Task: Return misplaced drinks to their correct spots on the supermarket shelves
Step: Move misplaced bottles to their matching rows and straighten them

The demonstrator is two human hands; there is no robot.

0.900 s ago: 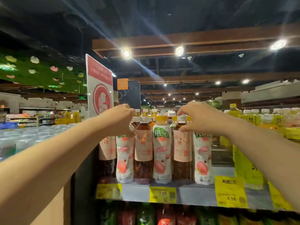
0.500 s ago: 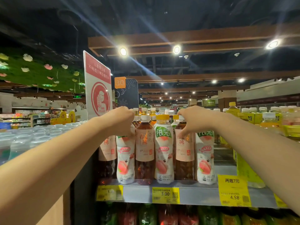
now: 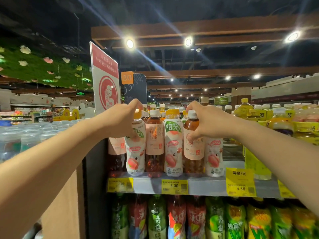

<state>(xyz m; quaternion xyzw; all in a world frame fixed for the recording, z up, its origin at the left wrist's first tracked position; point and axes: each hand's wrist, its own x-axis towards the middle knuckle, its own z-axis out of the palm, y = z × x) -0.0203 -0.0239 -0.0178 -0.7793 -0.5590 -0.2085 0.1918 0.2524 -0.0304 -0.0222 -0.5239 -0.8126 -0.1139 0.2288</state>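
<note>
Up front on the head view, both hands were at bottle necks on the top shelf [image 3: 203, 184]. Left hand [image 3: 120, 120] gripped the white peach bottle [image 3: 135, 152], tilted, second from left. Right hand [image 3: 207, 120] pinched the upright brown tea bottle [image 3: 193, 145], right of centre. Each bottle hung directly below its hand, long axis near vertical.

clear glossy plastic tea bottle [image 3: 193, 138] with matt paper label; smooth grey metal shelf edge [image 3: 205, 186]; wooden ceiling beams [image 3: 207, 31].
</note>
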